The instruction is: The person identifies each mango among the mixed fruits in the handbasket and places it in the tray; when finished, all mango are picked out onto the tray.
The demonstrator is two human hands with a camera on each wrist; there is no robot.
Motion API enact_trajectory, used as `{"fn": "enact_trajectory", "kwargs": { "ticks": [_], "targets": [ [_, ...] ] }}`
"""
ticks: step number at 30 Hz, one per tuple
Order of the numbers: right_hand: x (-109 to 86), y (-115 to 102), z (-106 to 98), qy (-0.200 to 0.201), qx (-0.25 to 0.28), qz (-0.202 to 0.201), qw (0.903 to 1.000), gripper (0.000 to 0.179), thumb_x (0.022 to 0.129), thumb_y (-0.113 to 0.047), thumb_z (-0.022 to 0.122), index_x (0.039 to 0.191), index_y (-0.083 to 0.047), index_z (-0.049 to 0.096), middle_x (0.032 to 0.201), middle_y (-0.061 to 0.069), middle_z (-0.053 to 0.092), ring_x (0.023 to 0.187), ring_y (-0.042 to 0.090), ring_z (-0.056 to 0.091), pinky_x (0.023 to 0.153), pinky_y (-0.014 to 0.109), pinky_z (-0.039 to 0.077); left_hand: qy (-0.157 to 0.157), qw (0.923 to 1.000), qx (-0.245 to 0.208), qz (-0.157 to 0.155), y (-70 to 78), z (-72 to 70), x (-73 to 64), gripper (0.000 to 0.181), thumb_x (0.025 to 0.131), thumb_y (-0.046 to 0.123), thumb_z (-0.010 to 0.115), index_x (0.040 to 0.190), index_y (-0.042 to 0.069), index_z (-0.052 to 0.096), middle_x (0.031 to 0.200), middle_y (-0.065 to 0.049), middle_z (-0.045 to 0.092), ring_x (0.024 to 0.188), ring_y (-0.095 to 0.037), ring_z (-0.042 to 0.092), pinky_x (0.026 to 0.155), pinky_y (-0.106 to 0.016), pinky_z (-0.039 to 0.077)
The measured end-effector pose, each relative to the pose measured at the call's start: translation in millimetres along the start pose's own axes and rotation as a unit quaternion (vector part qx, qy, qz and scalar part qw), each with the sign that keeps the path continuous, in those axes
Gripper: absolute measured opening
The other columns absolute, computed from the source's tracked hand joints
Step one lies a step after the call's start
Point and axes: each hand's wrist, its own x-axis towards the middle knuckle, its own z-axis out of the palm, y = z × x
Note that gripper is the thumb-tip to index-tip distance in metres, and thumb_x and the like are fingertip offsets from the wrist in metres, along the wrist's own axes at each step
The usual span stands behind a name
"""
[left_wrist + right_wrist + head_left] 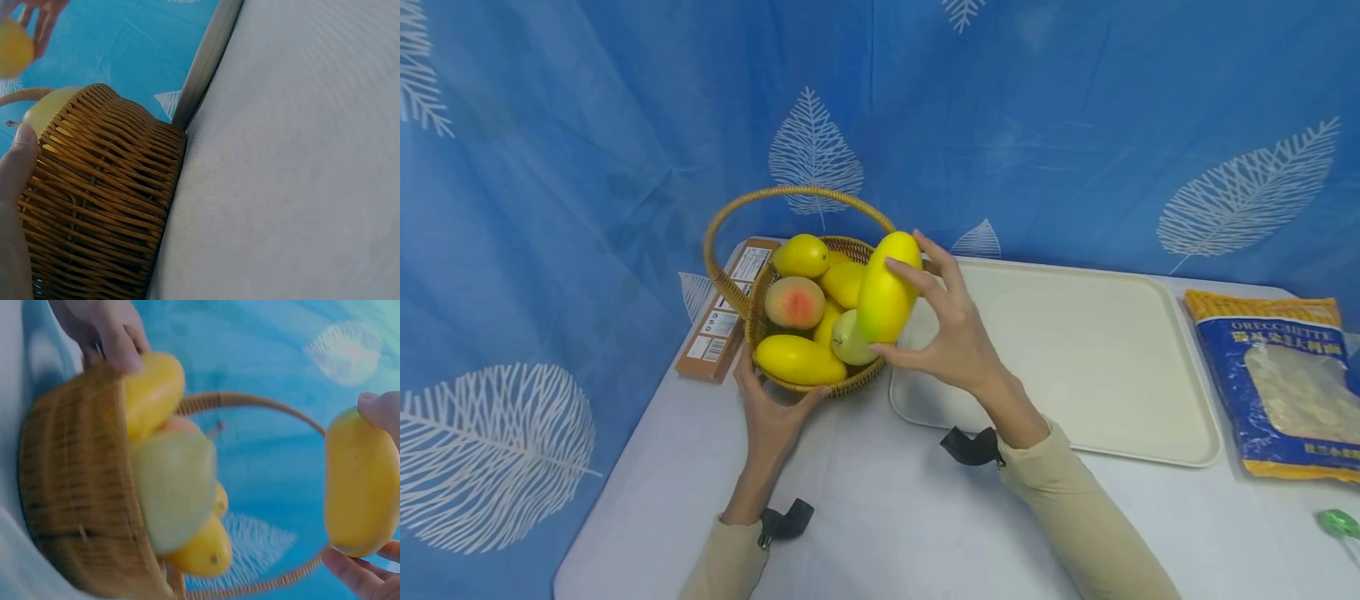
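Note:
My right hand (957, 337) grips a large yellow mango (887, 287), greenish at its lower end, between thumb and fingers. In the right wrist view this mango (359, 484) is up in the air beside the basket's handle. A brown wicker basket (106, 194) with a tall arched handle (797, 191) stands on the table. At its near left side my left hand (775, 423) holds the basket, thumb at the rim. Inside lie several yellow mangoes (801, 360), a peach (795, 302) with a red blush and a pale green pear (172, 487) with a stem.
A cream tray (1075, 358) lies right of the basket. Beyond it is a blue and yellow pasta bag (1285, 383), with a green-wrapped lollipop (1337, 523) nearer me. Behind the basket's left side lies a brown box (711, 333). A blue leaf-print curtain (1000, 125) hangs behind.

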Motion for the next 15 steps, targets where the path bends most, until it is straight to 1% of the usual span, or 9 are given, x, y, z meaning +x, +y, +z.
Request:
{"fn": "enact_trajectory", "kwargs": {
  "ticks": [4, 7, 9, 11, 13, 15],
  "targets": [
    [-8.1, 14.0, -18.1, 0.022, -0.011, 0.016, 0.9996, 0.088, 0.062, -0.015, 0.092, 0.139, -0.008, 0.051, 0.159, 0.015, 0.024, 0.13, 0.032, 0.047, 0.092, 0.044, 0.056, 0.0, 1.0, 0.003, -0.006, 0.4, 0.0, -0.3, 0.117, 0.064, 0.004, 0.086, 0.153, -0.005, 0.011, 0.153, -0.028, 0.017, 0.141, -0.038, 0.023, 0.111, -0.062, 0.023],
    [-13.2, 30.2, -29.1, 0.024, -0.031, 0.037, 0.9985, 0.089, 0.063, -0.013, 0.091, 0.142, -0.008, 0.049, 0.158, 0.017, 0.023, 0.132, 0.033, 0.047, 0.091, 0.045, 0.056, -0.002, 1.0, 0.005, -0.006, 0.4, 0.1, -0.6, 0.117, 0.065, 0.005, 0.086, 0.153, -0.005, 0.01, 0.154, -0.028, 0.016, 0.141, -0.038, 0.023, 0.111, -0.063, 0.022],
    [-15.6, 42.1, -33.8, 0.015, -0.044, 0.065, 0.9968, 0.091, 0.065, -0.012, 0.09, 0.144, -0.01, 0.046, 0.159, 0.016, 0.021, 0.136, 0.034, 0.043, 0.091, 0.047, 0.056, -0.002, 0.9999, 0.006, -0.008, 0.4, 0.1, -0.7, 0.116, 0.065, 0.005, 0.086, 0.153, -0.005, 0.01, 0.154, -0.028, 0.016, 0.142, -0.037, 0.023, 0.112, -0.063, 0.022],
    [-17.7, 54.5, -36.3, -0.002, -0.051, 0.097, 0.9939, 0.092, 0.067, -0.013, 0.089, 0.147, -0.014, 0.042, 0.16, 0.014, 0.02, 0.139, 0.034, 0.039, 0.092, 0.048, 0.055, -0.003, 0.9999, 0.007, -0.009, 0.8, 0.3, -0.6, 0.115, 0.066, 0.004, 0.085, 0.153, -0.005, 0.01, 0.154, -0.028, 0.016, 0.142, -0.037, 0.022, 0.112, -0.062, 0.022],
    [-20.2, 67.5, -36.2, -0.022, -0.054, 0.136, 0.989, 0.093, 0.07, -0.014, 0.088, 0.148, -0.015, 0.037, 0.16, 0.013, 0.019, 0.142, 0.034, 0.035, 0.093, 0.049, 0.054, -0.003, 0.9999, 0.008, -0.009, 0.1, 0.5, -0.5, 0.115, 0.066, 0.003, 0.084, 0.153, -0.005, 0.01, 0.154, -0.028, 0.015, 0.142, -0.036, 0.022, 0.113, -0.062, 0.021],
    [-22.8, 78.4, -34.7, -0.043, -0.049, 0.173, 0.9828, 0.095, 0.072, -0.016, 0.087, 0.149, -0.012, 0.032, 0.161, 0.011, 0.019, 0.141, 0.035, 0.035, 0.095, 0.05, 0.053, -0.003, 0.9999, 0.008, -0.009, -0.7, 0.4, 0.0, 0.115, 0.066, 0.003, 0.084, 0.153, -0.005, 0.01, 0.154, -0.028, 0.015, 0.142, -0.037, 0.022, 0.112, -0.062, 0.022]
  ]
}}
